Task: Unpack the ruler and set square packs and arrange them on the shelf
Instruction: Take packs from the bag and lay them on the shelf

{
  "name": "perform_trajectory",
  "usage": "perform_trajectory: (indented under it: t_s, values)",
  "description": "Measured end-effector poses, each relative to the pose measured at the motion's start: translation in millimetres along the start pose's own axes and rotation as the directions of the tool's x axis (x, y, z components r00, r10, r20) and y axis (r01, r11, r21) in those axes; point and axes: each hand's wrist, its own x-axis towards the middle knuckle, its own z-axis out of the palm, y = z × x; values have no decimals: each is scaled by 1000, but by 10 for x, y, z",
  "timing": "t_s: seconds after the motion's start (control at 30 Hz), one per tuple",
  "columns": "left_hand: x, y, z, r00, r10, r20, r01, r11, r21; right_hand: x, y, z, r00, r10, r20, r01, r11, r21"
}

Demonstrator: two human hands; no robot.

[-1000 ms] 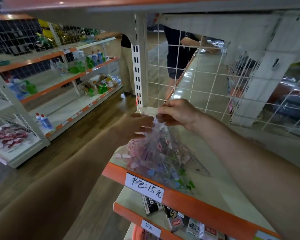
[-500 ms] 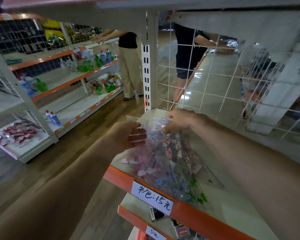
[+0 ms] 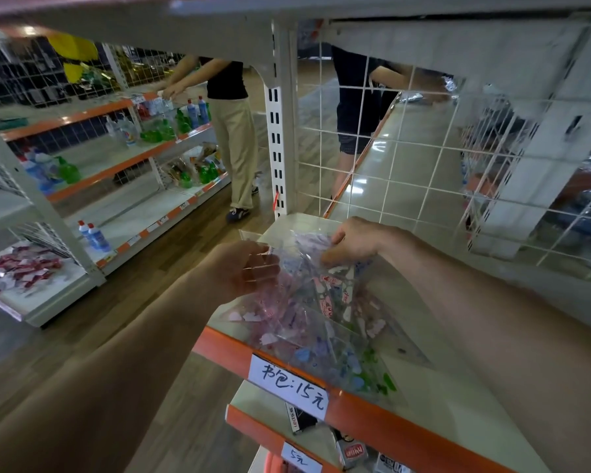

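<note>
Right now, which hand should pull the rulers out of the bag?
Probably the right hand: its fingers pinch the crumpled top of the bag, while the left hand grips its side edge, steadying it.

The ruler and set square pack (image 3: 314,312) is made of clear plastic printed with scattered patches: pink at the top, blue and green towards the lower corner. The shelf (image 3: 451,414) is finished in pale cream and edged in orange. Its white label (image 3: 289,384) is marked in dark handwriting. A white wire grid (image 3: 406,158) is fitted behind. Green bottles (image 3: 68,170) and blue bottles (image 3: 94,235) are seen beyond the brown wood-grain floor (image 3: 144,291).
</note>
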Motion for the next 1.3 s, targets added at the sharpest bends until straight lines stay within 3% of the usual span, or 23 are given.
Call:
perform_trajectory:
  t_s: [0.37, 0.57, 0.67, 0.8, 0.97, 1.1, 1.3]
  values:
    - [-3, 48, 8, 999, 40, 10, -40, 999, 6, -256, 133, -257, 986, -99, -137, 135, 950, 282]
    - [11, 28, 33, 998, 55, 35, -54, 998, -35, -308, 123, -222, 992, -128, 21, 122, 978, 169]
    - [22, 16, 35, 997, 64, 42, -61, 996, -65, -340, 73, -225, 987, -161, -16, 161, 967, 196]
    - [28, 12, 32, 996, 78, 43, -74, 994, -84, -412, 0, -341, 963, -223, -151, 262, 909, 326]
    - [31, 33, 9, 992, 105, 68, -96, 988, -120, -466, -91, -468, 906, -149, -396, 350, 789, 505]
    - [25, 70, 38, 983, 132, 129, -108, 979, -176, -553, -200, -474, 912, -105, -396, 353, 690, 632]
    - [-41, 89, 151, 954, 198, 225, -134, 953, -271, -642, -344, -408, 929, -123, -349, 343, 639, 688]
